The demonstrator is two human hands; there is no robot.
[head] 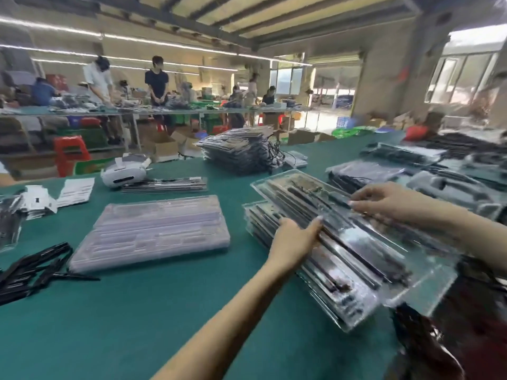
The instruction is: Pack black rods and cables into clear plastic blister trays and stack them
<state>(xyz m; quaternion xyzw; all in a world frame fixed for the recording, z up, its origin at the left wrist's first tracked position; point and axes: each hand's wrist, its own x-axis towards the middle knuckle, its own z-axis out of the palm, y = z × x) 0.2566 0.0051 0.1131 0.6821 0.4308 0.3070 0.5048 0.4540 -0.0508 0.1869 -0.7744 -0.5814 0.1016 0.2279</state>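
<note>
A filled clear blister tray (356, 242) with black rods inside lies tilted over a low stack of filled trays (260, 223) at the centre right. My left hand (293, 237) grips its left long edge, thumb on top. My right hand (389, 201) holds the opposite edge with the fingers curled over it. A stack of empty clear trays (153, 231) lies to the left on the green table (137, 311). Loose black rods (30, 270) lie at the far left edge.
A tall pile of packed trays (241, 149) stands further back. More filled trays and bagged parts (365, 174) crowd the right side. A white headset (126, 171), one packed tray (164, 185) and paper leaflets (74, 192) lie at the back left. People work at distant tables.
</note>
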